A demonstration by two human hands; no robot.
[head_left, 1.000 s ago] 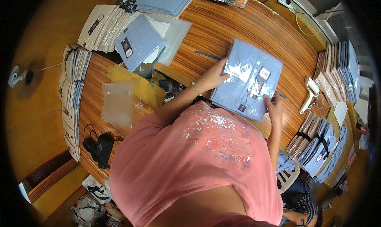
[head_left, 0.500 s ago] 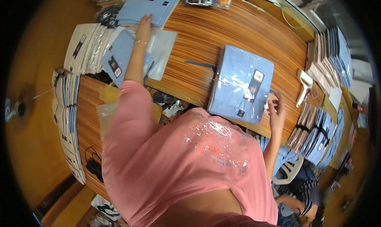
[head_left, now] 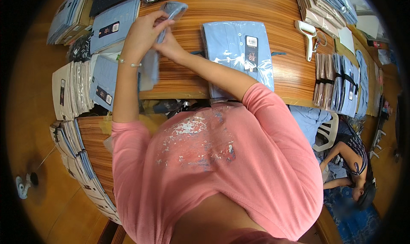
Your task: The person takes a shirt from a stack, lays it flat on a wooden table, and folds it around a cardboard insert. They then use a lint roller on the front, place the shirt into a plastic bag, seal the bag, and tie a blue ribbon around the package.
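My left hand (head_left: 147,30), a bracelet at its wrist, pinches a clear plastic bag (head_left: 174,9) above the left part of the table. Close beside it, my right hand (head_left: 170,46) reaches across and has its fingers closed on the same bag. The bag's upper end sticks out past the fingers, and its lower part hangs beside my left forearm. Right of the hands lies a stack of folded blue shirts (head_left: 232,41) in clear wrapping, a dark label on top. A dark strap (head_left: 279,53) runs beneath this stack. My right forearm passes over its lower left part.
Bagged blue shirts (head_left: 124,20) and white shirts (head_left: 70,88) are piled on the left. A white lint roller (head_left: 306,35) lies at the right, near strapped shirt bundles (head_left: 341,84). Another person (head_left: 352,158) sits low at the right, by a white chair (head_left: 329,133).
My left hand has come away from the left piles. My right hand has left the wrapped stack's right side and crossed over to it. The clear bag is now lifted. The view has shifted.
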